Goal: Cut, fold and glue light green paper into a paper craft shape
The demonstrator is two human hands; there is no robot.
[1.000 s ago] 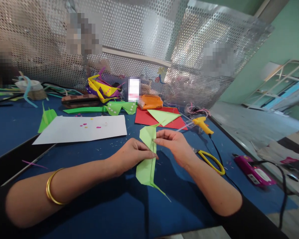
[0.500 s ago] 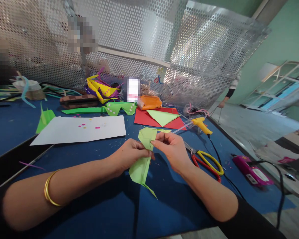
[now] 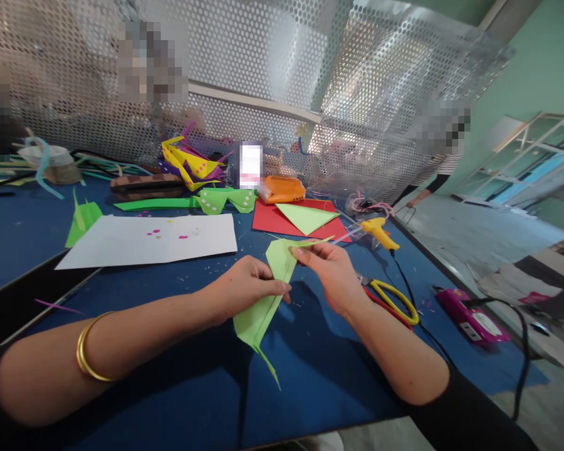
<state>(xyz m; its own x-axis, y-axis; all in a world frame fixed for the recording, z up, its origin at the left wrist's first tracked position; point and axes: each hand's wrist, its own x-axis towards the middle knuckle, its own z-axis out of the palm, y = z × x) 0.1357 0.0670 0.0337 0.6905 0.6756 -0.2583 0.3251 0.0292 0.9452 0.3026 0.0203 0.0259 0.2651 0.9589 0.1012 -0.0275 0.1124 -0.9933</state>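
Observation:
A light green folded paper piece (image 3: 256, 318), with a thin strip trailing from its near end and another at its far end, is held above the blue table. My left hand (image 3: 252, 283) pinches it near the middle, thumb on top. At the far right corner, my right hand (image 3: 326, 268) grips the same paper between thumb and fingers. Scissors (image 3: 395, 300) with yellow and red handles lie partly behind my right wrist. Beyond my hands, a light green paper triangle (image 3: 306, 217) rests on a red sheet (image 3: 266, 220).
White paper (image 3: 145, 250) with small scraps lies left. Green paper glasses (image 3: 225, 200), a brown case (image 3: 145, 186) and an orange pouch (image 3: 282, 189) sit behind. At right are a yellow glue gun (image 3: 380, 233) and a corded magenta power strip (image 3: 472, 318). Another person (image 3: 444, 166) stands beyond the table.
The green paper has tilted, its near end swinging left and its far end slightly right. Both hands keep hold of it. The person in the background has come further into view.

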